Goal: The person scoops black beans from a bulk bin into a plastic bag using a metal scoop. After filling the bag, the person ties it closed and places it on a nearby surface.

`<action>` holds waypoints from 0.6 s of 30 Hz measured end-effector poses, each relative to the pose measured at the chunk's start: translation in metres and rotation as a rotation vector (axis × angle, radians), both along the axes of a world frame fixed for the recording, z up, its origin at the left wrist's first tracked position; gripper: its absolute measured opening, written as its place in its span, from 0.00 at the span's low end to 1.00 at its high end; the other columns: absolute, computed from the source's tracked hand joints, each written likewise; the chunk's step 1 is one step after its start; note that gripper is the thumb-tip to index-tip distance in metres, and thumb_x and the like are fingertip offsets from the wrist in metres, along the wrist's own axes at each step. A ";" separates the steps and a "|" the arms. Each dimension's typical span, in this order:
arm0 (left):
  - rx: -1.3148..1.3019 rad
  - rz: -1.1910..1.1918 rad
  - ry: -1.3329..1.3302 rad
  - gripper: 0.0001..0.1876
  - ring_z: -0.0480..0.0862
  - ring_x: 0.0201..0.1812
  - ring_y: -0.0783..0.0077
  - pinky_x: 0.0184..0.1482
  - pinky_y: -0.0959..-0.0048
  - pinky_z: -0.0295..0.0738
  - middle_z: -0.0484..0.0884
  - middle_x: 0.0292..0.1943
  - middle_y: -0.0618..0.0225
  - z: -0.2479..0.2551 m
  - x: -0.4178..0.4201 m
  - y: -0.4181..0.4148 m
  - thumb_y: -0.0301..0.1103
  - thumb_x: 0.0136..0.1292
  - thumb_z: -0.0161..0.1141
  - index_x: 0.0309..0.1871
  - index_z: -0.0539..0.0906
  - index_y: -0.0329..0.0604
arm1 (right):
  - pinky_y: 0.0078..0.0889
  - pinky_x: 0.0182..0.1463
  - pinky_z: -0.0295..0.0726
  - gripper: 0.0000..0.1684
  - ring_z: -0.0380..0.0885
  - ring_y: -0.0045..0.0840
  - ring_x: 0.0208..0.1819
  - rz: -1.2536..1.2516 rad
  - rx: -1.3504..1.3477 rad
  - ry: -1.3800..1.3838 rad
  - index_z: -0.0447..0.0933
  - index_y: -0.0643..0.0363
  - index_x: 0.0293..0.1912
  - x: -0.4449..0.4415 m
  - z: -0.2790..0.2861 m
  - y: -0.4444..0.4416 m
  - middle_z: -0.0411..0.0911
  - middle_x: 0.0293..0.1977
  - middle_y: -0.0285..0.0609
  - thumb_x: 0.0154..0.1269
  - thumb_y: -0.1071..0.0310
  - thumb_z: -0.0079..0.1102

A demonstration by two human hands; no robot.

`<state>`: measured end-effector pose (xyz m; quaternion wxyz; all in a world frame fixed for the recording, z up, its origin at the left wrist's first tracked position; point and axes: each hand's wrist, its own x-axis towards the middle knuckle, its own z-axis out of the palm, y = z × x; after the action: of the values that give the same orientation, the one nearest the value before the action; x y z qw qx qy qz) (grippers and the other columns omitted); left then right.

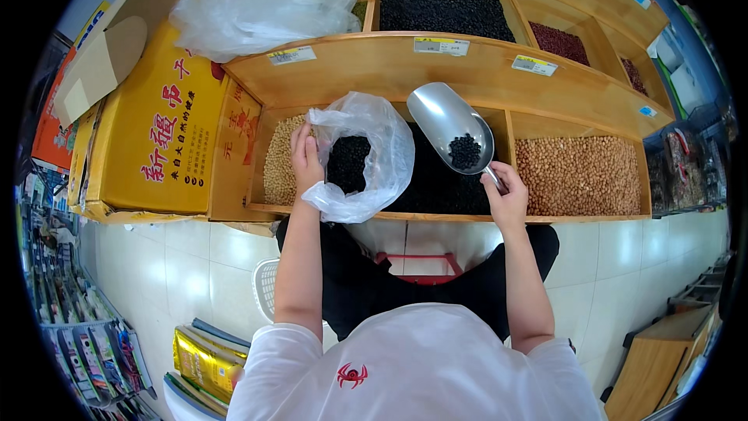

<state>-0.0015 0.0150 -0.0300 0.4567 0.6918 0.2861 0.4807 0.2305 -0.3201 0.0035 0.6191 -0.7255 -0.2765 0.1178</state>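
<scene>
My left hand [306, 158] grips the left side of a clear plastic bag [392, 155], whose mouth faces up. Black beans [348, 165] lie inside the bag. The handle of a shiny metal scoop [442, 106] is in my right hand [507, 194]. A small heap of black beans [465, 151] rests in the scoop near its handle end. Below the scoop is a wooden bin compartment of black beans [438, 187], partly hidden by bag and scoop. Pale yellow beans [280, 161] fill the compartment at the left, beside my left hand.
Light brown peanuts or beans [578, 178] fill the right compartment. The upper tier holds black beans [444, 14] and dark red beans [560, 42]. A pile of plastic bags [257, 6] lies upper left, by a yellow carton [158, 146]. A white basket [266, 286] stands on the floor.
</scene>
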 end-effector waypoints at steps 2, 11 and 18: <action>-0.045 -0.013 -0.017 0.21 0.78 0.58 0.63 0.57 0.68 0.80 0.73 0.66 0.56 0.006 0.003 -0.005 0.35 0.82 0.47 0.69 0.78 0.33 | 0.21 0.46 0.82 0.16 0.85 0.17 0.41 0.009 0.015 -0.016 0.81 0.64 0.53 0.003 0.011 -0.002 0.88 0.39 0.41 0.68 0.71 0.69; 0.009 -0.011 -0.006 0.21 0.76 0.63 0.61 0.59 0.67 0.80 0.72 0.66 0.56 -0.002 0.001 -0.001 0.36 0.82 0.48 0.67 0.77 0.30 | 0.31 0.42 0.85 0.14 0.88 0.33 0.36 0.165 -0.341 -0.446 0.85 0.52 0.46 -0.019 0.145 0.002 0.88 0.35 0.40 0.61 0.62 0.71; -0.046 -0.044 -0.071 0.21 0.78 0.57 0.65 0.58 0.67 0.80 0.72 0.66 0.58 0.002 0.002 -0.004 0.36 0.82 0.48 0.67 0.77 0.30 | 0.38 0.38 0.83 0.11 0.86 0.36 0.34 0.275 -0.478 -0.649 0.85 0.50 0.43 -0.034 0.172 0.012 0.87 0.33 0.38 0.59 0.62 0.69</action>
<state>0.0001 0.0106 -0.0285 0.4927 0.6699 0.2652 0.4881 0.1964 -0.3080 0.1751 0.2928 -0.8046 -0.5160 0.0255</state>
